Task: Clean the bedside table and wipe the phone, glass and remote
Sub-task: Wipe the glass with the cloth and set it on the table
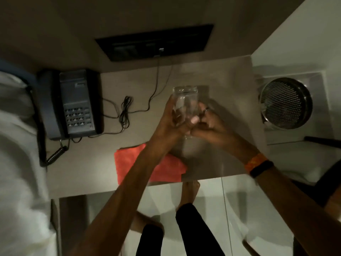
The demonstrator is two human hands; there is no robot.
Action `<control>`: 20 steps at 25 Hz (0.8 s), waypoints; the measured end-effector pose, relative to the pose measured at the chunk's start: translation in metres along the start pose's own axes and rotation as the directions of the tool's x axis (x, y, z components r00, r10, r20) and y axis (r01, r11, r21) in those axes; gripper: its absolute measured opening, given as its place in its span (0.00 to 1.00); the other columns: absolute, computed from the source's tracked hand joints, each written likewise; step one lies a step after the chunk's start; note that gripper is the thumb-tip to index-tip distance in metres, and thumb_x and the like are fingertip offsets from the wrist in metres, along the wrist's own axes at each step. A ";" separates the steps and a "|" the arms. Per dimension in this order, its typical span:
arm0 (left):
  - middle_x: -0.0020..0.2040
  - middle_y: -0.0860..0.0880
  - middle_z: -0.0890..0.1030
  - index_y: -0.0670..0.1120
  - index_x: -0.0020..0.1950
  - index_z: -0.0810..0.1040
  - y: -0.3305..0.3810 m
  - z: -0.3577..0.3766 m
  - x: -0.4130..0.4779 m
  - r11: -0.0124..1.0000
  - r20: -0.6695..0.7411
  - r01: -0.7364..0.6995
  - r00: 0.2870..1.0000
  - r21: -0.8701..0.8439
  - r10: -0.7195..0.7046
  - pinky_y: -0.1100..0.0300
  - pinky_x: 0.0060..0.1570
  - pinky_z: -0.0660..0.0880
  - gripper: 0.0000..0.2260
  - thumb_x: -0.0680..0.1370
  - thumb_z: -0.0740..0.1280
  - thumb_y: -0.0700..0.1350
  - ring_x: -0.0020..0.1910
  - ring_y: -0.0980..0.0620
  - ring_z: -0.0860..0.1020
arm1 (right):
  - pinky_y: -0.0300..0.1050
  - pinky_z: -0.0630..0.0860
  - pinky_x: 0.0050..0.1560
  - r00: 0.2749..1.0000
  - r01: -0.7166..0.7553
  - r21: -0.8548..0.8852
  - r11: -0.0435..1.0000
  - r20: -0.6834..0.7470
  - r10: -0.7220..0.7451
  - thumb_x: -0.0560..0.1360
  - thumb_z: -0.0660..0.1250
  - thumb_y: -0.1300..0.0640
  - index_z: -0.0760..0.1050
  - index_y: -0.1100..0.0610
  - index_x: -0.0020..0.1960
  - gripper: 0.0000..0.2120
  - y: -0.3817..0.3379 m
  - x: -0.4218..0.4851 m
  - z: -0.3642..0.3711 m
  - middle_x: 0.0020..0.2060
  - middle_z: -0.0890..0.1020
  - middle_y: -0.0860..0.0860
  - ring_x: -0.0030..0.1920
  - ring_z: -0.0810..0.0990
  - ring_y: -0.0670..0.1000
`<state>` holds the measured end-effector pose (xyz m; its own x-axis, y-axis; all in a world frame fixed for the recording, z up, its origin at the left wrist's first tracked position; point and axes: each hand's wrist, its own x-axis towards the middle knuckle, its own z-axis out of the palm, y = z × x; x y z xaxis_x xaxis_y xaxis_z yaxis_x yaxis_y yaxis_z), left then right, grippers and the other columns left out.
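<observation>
A clear drinking glass (185,97) is held above the bedside table (88,174), tilted with its mouth away from me. My left hand (168,121) wraps its left side. My right hand (210,124), with a ring on one finger, grips its base and right side. An orange-red cloth (132,159) lies flat on the table near the front edge, under my left forearm. A dark corded phone (73,104) sits at the table's left end. No remote is visible.
Thin black cables (126,111) trail across the table from a dark wall panel (156,42). A metal mesh bin (286,103) stands on the floor to the right. White bedding (16,145) lies at the left. My bare feet (190,191) stand below the table edge.
</observation>
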<state>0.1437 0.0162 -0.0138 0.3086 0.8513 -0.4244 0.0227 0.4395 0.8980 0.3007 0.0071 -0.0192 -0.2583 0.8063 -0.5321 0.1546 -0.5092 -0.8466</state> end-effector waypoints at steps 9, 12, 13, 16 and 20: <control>0.74 0.40 0.71 0.45 0.79 0.53 -0.010 0.063 0.144 0.842 0.159 -0.323 0.946 0.432 0.281 0.65 0.67 0.74 0.37 0.78 0.72 0.50 0.71 0.49 0.73 | 0.55 0.72 0.75 0.879 0.153 -0.287 0.946 -0.399 -0.263 0.82 0.65 0.65 0.49 0.63 0.81 0.35 0.024 0.065 -0.095 0.75 0.71 0.60 0.74 0.73 0.56; 0.76 0.38 0.67 0.48 0.79 0.48 -0.032 0.061 0.152 0.822 0.159 -0.380 0.925 0.423 0.346 0.81 0.62 0.65 0.41 0.75 0.69 0.58 0.72 0.53 0.68 | 0.60 0.67 0.77 0.870 0.183 -0.315 0.931 -0.389 -0.303 0.84 0.62 0.64 0.45 0.65 0.81 0.34 0.043 0.076 -0.092 0.77 0.67 0.64 0.76 0.69 0.61; 0.76 0.37 0.67 0.46 0.79 0.49 -0.036 0.061 0.154 0.821 0.147 -0.385 0.923 0.422 0.357 0.82 0.62 0.65 0.40 0.76 0.68 0.55 0.72 0.52 0.68 | 0.61 0.67 0.77 0.870 0.184 -0.308 0.933 -0.391 -0.301 0.84 0.61 0.64 0.44 0.65 0.81 0.34 0.048 0.078 -0.092 0.77 0.66 0.64 0.76 0.69 0.62; 0.79 0.38 0.63 0.43 0.81 0.48 -0.041 0.061 0.153 0.830 0.099 -0.353 0.933 0.431 0.346 0.79 0.65 0.65 0.41 0.77 0.71 0.47 0.76 0.47 0.66 | 0.53 0.71 0.76 0.861 0.162 -0.293 0.942 -0.425 -0.280 0.84 0.61 0.62 0.47 0.65 0.82 0.33 0.048 0.079 -0.087 0.77 0.67 0.64 0.75 0.71 0.59; 0.82 0.42 0.57 0.44 0.83 0.48 -0.047 0.042 0.110 0.801 -0.049 -0.269 0.936 0.535 0.347 0.54 0.75 0.65 0.39 0.80 0.68 0.50 0.80 0.45 0.60 | 0.24 0.65 0.71 0.749 0.115 -0.389 0.914 -0.570 -0.337 0.77 0.71 0.63 0.54 0.65 0.81 0.38 0.046 0.049 -0.060 0.78 0.64 0.62 0.76 0.66 0.50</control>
<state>0.2169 0.0775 -0.0978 0.2504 0.9639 -0.0911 0.4438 -0.0306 0.8956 0.3521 0.0409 -0.0844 0.2977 0.9474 -0.1173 0.4825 -0.2553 -0.8379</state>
